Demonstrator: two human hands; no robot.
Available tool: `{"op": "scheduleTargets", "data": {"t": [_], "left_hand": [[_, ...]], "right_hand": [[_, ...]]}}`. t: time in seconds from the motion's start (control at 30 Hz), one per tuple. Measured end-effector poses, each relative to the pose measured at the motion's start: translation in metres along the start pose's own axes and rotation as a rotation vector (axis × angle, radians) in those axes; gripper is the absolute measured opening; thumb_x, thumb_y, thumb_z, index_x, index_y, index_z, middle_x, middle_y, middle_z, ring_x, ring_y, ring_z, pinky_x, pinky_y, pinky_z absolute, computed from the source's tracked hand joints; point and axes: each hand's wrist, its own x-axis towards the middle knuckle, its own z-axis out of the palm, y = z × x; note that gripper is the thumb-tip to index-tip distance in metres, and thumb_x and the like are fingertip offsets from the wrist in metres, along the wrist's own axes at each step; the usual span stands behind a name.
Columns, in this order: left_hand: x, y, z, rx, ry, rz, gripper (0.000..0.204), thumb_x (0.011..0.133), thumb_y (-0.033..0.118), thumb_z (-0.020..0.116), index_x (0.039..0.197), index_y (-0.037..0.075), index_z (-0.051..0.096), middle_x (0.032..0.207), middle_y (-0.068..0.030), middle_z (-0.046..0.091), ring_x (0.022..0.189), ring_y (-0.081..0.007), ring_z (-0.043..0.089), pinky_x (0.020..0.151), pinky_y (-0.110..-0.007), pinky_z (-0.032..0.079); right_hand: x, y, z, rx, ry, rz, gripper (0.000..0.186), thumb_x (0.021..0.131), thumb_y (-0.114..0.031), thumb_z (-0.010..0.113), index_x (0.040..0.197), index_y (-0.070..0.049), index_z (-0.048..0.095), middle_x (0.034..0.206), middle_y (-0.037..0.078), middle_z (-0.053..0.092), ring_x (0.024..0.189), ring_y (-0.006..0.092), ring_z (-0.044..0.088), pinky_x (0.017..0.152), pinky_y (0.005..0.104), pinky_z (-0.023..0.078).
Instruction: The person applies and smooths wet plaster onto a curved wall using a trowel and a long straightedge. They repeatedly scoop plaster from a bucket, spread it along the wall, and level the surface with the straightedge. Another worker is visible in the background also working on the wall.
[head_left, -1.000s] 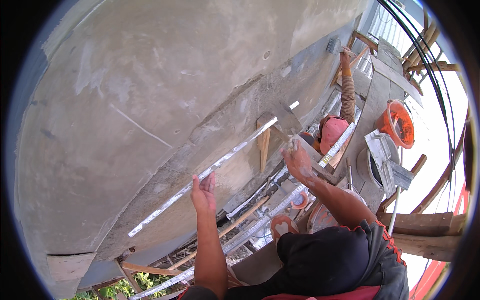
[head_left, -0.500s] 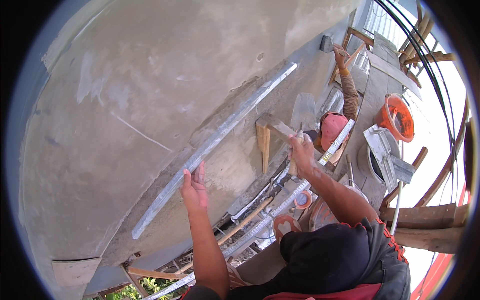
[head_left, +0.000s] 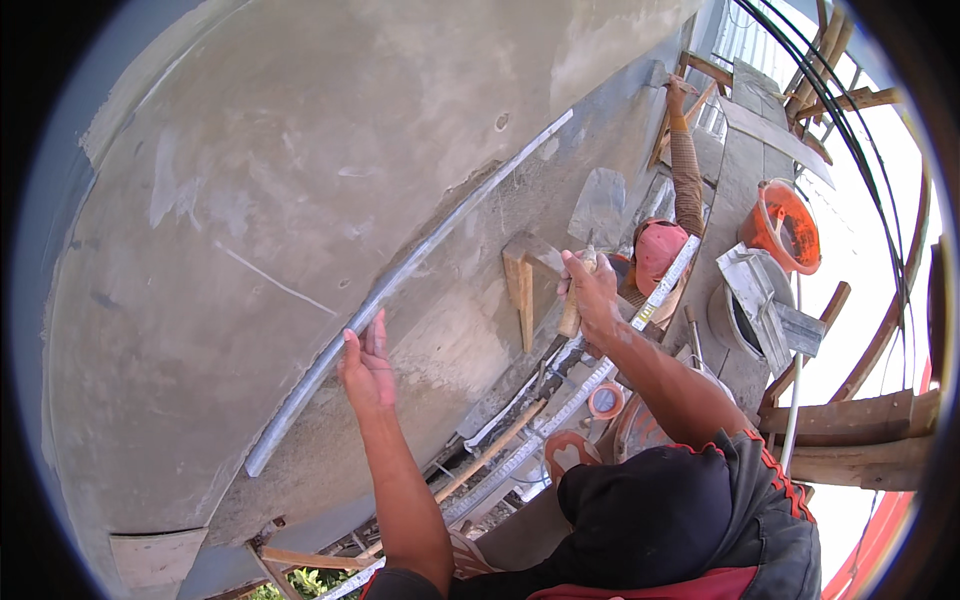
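A long grey metal straightedge (head_left: 420, 251) lies slantwise against the plastered wall (head_left: 300, 170). My left hand (head_left: 368, 368) is closed on its lower half, thumb on one side and fingers on the other. To the right, my right hand (head_left: 592, 288) grips the wooden handle of a trowel (head_left: 598, 205). The trowel's broad grey blade points up and away, held apart from the straightedge. Between the hands, near the lower wall, are an angled pair of wooden pieces (head_left: 524, 280).
A co-worker in a pink cap (head_left: 662, 254) is close beyond my right hand, reaching to the wall with a float. Orange bucket (head_left: 768, 236), grey bucket (head_left: 722, 318) with metal tools across it, and scaffold planks (head_left: 738, 190) lie right. Black cables (head_left: 850, 120) hang at upper right.
The straightedge has moved up the wall with my left hand and turned, showing a narrower side. My right hand has risen slightly with the trowel. The view has shifted a little.
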Motion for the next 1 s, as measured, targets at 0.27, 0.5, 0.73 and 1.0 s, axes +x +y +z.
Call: {"op": "scheduleTargets", "data": {"t": [0.27, 0.5, 0.73, 1.0], "left_hand": [[0.005, -0.001, -0.003, 0.026, -0.01, 0.016, 0.036, 0.105, 0.017, 0.063, 0.121, -0.014, 0.055, 0.134, -0.0296, 0.061, 0.132, -0.0446, 0.058, 0.12, -0.048, 0.047], [0.009, -0.005, -0.012, 0.045, -0.012, 0.035, 0.037, 0.103, 0.017, 0.066, 0.119, -0.014, 0.056, 0.135, -0.0275, 0.06, 0.133, -0.0435, 0.057, 0.121, -0.043, 0.048], [0.009, -0.004, -0.008, 0.042, -0.035, 0.03, 0.029, 0.103, 0.02, 0.068, 0.113, -0.006, 0.063, 0.129, -0.0207, 0.067, 0.131, -0.0438, 0.06, 0.118, -0.044, 0.049], [0.007, -0.004, -0.007, -0.003, -0.017, 0.062, 0.022, 0.102, 0.019, 0.069, 0.11, -0.001, 0.064, 0.126, -0.0133, 0.068, 0.129, -0.0431, 0.061, 0.12, -0.046, 0.048]], "right_hand": [[0.003, -0.003, -0.003, 0.028, -0.007, -0.005, 0.031, 0.098, -0.022, 0.074, 0.112, -0.004, 0.052, 0.083, 0.005, 0.062, 0.06, 0.0144, 0.062, 0.054, 0.0291, 0.049], [0.02, -0.013, 0.013, 0.195, 0.005, 0.143, 0.029, 0.095, -0.021, 0.078, 0.107, -0.007, 0.056, 0.087, 0.006, 0.064, 0.066, 0.0158, 0.064, 0.058, 0.0299, 0.051], [0.055, -0.024, 0.054, 0.359, 0.012, 0.222, 0.025, 0.096, -0.017, 0.077, 0.108, -0.005, 0.058, 0.096, 0.008, 0.067, 0.08, 0.0194, 0.069, 0.063, 0.0302, 0.054], [0.097, -0.025, 0.094, 0.42, -0.022, 0.166, 0.034, 0.099, -0.013, 0.072, 0.122, 0.004, 0.053, 0.114, 0.018, 0.067, 0.099, 0.0275, 0.073, 0.08, 0.0319, 0.061]]}}
